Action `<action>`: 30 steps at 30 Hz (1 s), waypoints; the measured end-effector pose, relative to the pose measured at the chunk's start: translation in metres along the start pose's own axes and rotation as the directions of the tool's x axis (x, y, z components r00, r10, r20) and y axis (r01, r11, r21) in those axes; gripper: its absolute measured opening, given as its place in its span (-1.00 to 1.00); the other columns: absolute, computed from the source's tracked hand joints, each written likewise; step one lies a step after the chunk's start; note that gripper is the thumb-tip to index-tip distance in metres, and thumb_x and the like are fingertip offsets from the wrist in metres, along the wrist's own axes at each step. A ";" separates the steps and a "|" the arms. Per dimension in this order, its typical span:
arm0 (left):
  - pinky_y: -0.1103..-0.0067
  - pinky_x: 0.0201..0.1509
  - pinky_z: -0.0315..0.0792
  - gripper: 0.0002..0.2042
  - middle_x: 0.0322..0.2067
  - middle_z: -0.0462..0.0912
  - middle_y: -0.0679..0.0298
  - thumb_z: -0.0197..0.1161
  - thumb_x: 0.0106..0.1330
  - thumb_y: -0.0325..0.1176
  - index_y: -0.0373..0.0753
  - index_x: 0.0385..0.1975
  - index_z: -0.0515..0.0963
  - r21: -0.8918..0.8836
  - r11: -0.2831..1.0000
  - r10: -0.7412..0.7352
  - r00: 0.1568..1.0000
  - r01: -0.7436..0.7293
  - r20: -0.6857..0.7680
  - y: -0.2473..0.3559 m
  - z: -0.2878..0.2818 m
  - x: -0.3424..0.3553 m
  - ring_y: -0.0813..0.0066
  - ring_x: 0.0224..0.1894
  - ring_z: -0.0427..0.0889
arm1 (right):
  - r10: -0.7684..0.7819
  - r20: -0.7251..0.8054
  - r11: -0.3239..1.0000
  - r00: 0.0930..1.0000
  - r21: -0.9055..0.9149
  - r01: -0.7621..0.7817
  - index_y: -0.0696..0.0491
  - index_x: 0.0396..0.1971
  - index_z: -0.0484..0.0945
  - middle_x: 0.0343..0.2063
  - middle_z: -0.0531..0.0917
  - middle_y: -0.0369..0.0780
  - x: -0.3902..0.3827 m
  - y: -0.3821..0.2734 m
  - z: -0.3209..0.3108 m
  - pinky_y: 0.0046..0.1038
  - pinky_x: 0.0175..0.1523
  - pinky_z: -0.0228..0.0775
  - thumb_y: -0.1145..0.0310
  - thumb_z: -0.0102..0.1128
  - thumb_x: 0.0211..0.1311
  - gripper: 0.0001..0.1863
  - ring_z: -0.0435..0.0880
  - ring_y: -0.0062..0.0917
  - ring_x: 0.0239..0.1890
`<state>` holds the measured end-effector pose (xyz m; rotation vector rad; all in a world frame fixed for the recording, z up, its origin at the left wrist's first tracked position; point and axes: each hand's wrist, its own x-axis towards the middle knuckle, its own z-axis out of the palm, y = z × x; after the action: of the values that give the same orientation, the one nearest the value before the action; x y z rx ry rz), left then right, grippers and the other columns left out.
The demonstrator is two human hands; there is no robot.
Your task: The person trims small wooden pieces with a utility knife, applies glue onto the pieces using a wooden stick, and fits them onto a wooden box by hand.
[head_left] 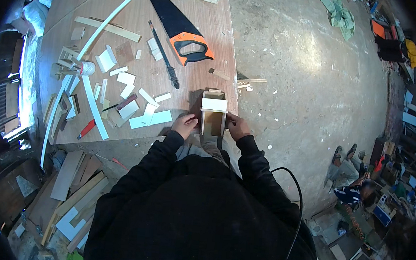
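Note:
A small wooden box [213, 123] stands at the near edge of the table, right in front of me, with a pale strip across it and an open hollow towards me. My right hand [239, 127] is at its right side, fingers bent against the wall. On the other side my left hand [185, 125] rests close by, loosely curled with fingers apart; a narrow gap seems to lie between it and the box. The fingertips of both hands are partly hidden. Left of my left hand lies a pale flat strip [160, 119].
On the table [192, 87] lie a handsaw [177, 22] with an orange and black handle, a dark bar-like tool [164, 55], a red-handled tool [87, 129], a jar [87, 68] and several offcuts. Boards [70, 178] lean at lower left. Another person [352, 190] sits at the right.

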<state>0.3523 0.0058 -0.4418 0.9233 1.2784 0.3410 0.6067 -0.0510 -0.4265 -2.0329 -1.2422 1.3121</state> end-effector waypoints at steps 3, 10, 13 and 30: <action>0.55 -0.16 0.57 -0.58 -0.19 0.68 0.09 0.29 0.31 -0.24 -0.44 0.03 0.52 0.021 0.998 0.054 0.998 -0.053 -0.027 -0.023 -0.005 0.004 0.45 -0.19 0.67 | -0.027 0.038 1.000 0.999 -0.011 0.028 0.12 0.04 0.56 -0.28 0.73 -0.09 0.008 -0.008 0.002 -0.44 -0.10 0.54 0.52 -0.03 0.20 -0.60 0.73 -0.45 -0.23; 0.57 -0.12 0.52 -0.61 -0.23 0.69 0.06 0.30 0.29 -0.24 -0.41 -0.03 0.56 0.201 0.948 0.272 0.956 -0.246 -0.108 -0.026 0.002 -0.003 0.41 -0.25 0.66 | 0.036 0.139 0.997 0.990 0.059 -0.044 0.13 -0.03 0.60 -0.37 0.73 -0.12 0.004 -0.053 -0.022 -0.41 -0.19 0.55 0.50 -0.02 0.16 -0.62 0.74 -0.44 -0.33; 0.60 -0.15 0.51 -0.68 -0.22 0.69 0.11 0.26 0.32 -0.31 -0.37 -0.03 0.57 0.246 0.947 0.233 0.969 -0.208 -0.079 -0.019 -0.002 -0.004 0.47 -0.29 0.65 | 0.022 0.163 1.000 0.986 0.007 -0.023 0.11 -0.03 0.61 -0.32 0.73 -0.10 0.016 -0.033 -0.014 -0.41 -0.14 0.55 0.50 -0.02 0.15 -0.62 0.74 -0.40 -0.27; 0.73 -0.33 0.46 -0.69 -0.20 0.64 0.34 0.18 0.40 -0.38 -0.25 0.11 0.52 -0.305 0.951 0.015 0.992 -0.054 -0.128 0.017 -0.007 0.013 0.69 -0.37 0.55 | -0.140 0.020 0.986 0.990 0.095 0.138 -0.04 -0.07 0.65 -0.18 0.69 -0.05 0.044 -0.018 -0.014 -0.29 -0.02 0.52 0.25 0.14 0.21 -0.68 0.68 -0.17 -0.15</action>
<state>0.3542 0.0277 -0.4380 0.6661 1.2784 0.6161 0.6173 -0.0029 -0.4288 -1.8357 -1.2852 1.3094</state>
